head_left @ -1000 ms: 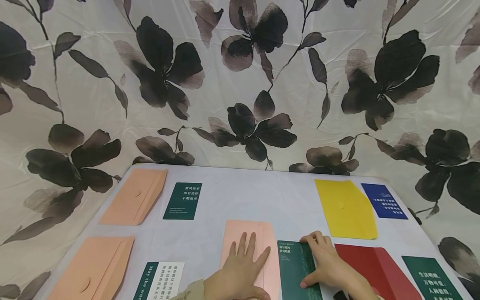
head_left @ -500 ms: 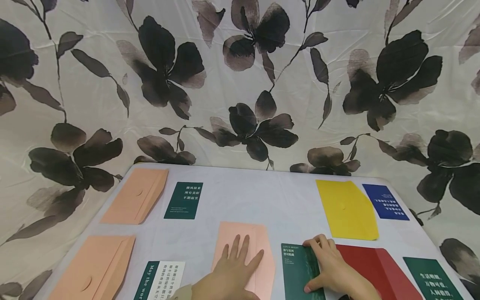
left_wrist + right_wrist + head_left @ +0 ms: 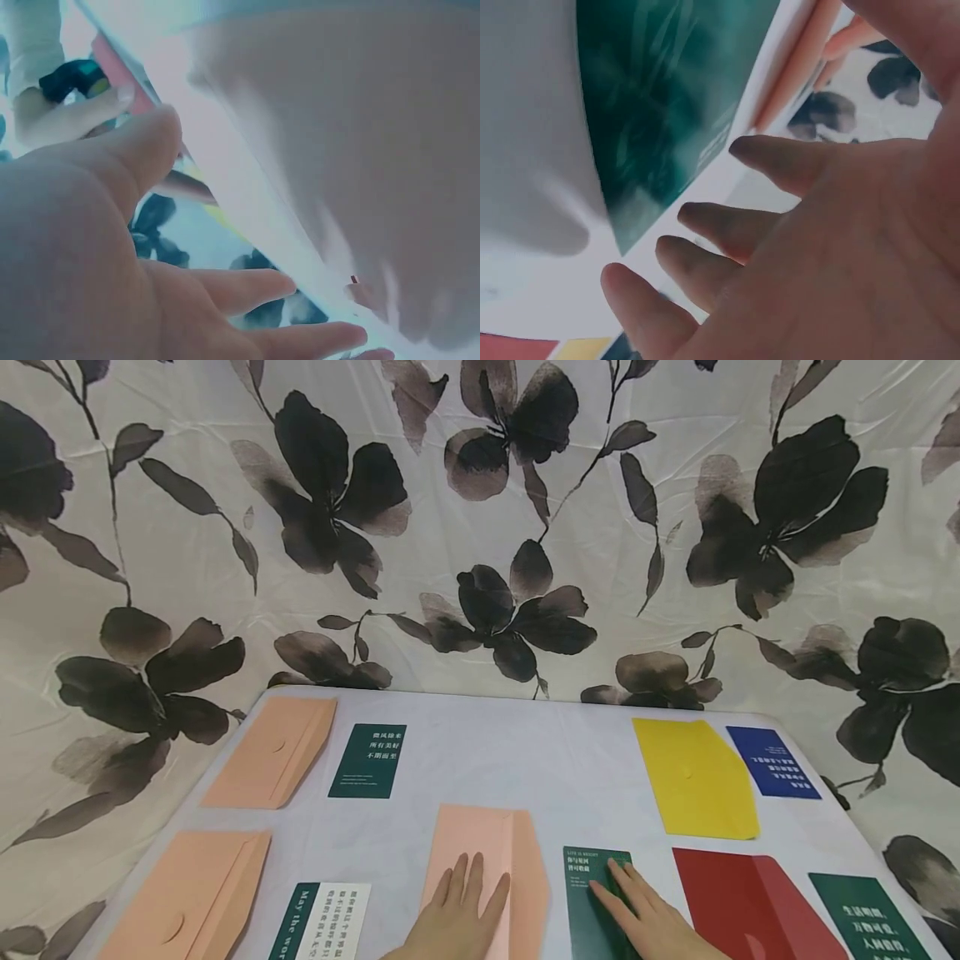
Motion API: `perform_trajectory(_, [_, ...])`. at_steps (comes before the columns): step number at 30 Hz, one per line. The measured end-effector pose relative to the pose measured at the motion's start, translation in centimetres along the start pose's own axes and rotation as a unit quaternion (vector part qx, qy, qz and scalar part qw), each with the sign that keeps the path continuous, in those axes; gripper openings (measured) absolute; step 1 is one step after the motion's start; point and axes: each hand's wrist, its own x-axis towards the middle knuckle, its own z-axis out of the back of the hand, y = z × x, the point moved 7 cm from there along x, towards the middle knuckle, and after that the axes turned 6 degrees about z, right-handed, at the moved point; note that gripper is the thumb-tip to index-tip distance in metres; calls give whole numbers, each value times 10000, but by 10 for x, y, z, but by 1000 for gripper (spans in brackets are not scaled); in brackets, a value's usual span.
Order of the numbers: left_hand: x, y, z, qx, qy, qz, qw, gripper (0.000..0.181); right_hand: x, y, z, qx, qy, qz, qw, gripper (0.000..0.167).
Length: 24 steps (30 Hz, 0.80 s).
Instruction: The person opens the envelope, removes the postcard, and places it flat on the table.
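Note:
Near the front middle of the table, my left hand (image 3: 461,914) lies with straight, spread fingers on a pale pink envelope (image 3: 480,839). The envelope's darker flap (image 3: 530,877) points right. Beside it, a gap apart, is a dark green card (image 3: 585,881) with white print at its top. My right hand (image 3: 648,914) reaches over this card from the right, fingers extended on or just above it. In the right wrist view the green card (image 3: 667,82) shows beyond the fingertips of the right hand (image 3: 817,247). The left wrist view shows the left hand (image 3: 112,247) palm-side, its fingers apart.
Two peach envelopes (image 3: 266,752) lie at left, beside a green card (image 3: 367,760) and a green-and-white card (image 3: 322,918). At right are a yellow envelope (image 3: 693,777), a blue card (image 3: 774,762), a red envelope (image 3: 727,893) and another green card (image 3: 870,914).
The pink envelope has shifted left, away from the green card, and its flap looks darker. My right hand has released the card's edge and straightened its fingers. My left hand has slid nearer me.

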Motion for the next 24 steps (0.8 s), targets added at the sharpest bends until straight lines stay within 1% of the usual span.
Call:
perform_trajectory(2, [-6,-1,0,102,-436,19,9990,82,-4,3,-7,-217,-107,-85,9997,86])
perform_trajectory(4, [-14,-2,-1,224,-869,14,9960,79,-7,6,-13,-397,-139,-297,9987,80])
perform_trajectory(5, [-17,-2,-3,335,-1024,7,9942,77,-8,8,-15,-465,-153,-418,9979,78])
perform_trajectory(7, [-21,-2,-8,410,-1063,-51,9935,74,-10,12,-19,-583,-116,-678,9959,75])
perform_trajectory(9, [-25,-1,-10,562,-1236,-116,9907,72,-11,14,-19,-794,-189,-743,9939,77])
perform_trajectory(10, [-26,-1,-11,626,-1299,-131,9895,72,-11,15,-19,-818,-226,-754,9935,77])
perform_trajectory(12, [-28,1,-11,597,-1312,-143,9895,73,-11,15,-19,-792,-213,-791,9935,77])
perform_trajectory(15, [-28,3,-13,329,-1028,-115,9941,74,-12,15,-18,-747,-241,-771,9939,76])
perform_trajectory(17, [-28,4,-12,168,-885,-98,9959,75,-13,15,-15,-755,-299,-679,9944,74])
perform_trajectory(19, [-28,5,-10,149,-980,-64,9951,75,-14,15,-12,-763,-367,-540,9949,72])
perform_trajectory(21, [-28,6,-7,168,-1179,-1,9929,76,-15,12,-8,-666,-330,-451,9962,71])
perform_trajectory(23, [-28,10,-5,121,-1287,122,9915,80,-16,8,-7,-423,-170,-445,9980,72])
perform_trajectory(24, [-27,11,-4,62,-1275,199,9916,82,-16,6,-7,-251,-37,-504,9984,73])
